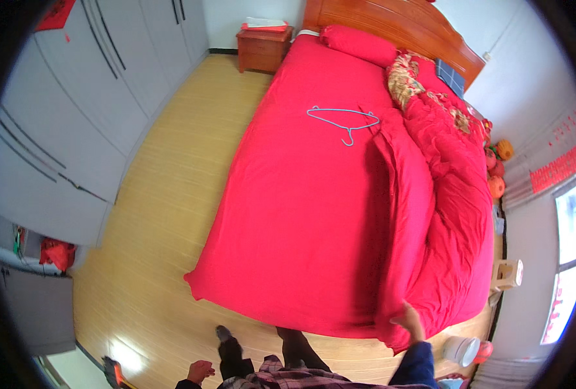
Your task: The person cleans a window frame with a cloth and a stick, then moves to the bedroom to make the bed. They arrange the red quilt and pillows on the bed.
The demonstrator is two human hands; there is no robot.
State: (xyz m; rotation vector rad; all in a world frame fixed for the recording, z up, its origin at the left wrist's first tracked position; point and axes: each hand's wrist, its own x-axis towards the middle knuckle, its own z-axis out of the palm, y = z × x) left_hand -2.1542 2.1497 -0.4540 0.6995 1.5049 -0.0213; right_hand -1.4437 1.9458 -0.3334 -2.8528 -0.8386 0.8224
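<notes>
My right hand [409,321] reaches onto the near right corner of a bunched red quilt [450,233]; whether its fingers grip the cloth is hard to tell. Low in the view, my left hand [201,370] hangs over the floor with nothing visible in it, its fingers partly curled. A red sheet [292,209] covers the bed. On it, towards the headboard, lies a light blue clothes hanger [341,125] with its hook pointing towards me. A red bolster pillow [358,44] lies against the wooden headboard [385,24]. Patterned gold cloth [402,80] shows at the quilt's far end.
Grey wardrobes [74,97] line the left wall, beside the wood-look floor [156,194]. A wooden nightstand [263,48] stands at the far left of the bed. Right of the bed are a plastic stool [506,274], a white bucket [461,351] and red and orange lanterns [496,186].
</notes>
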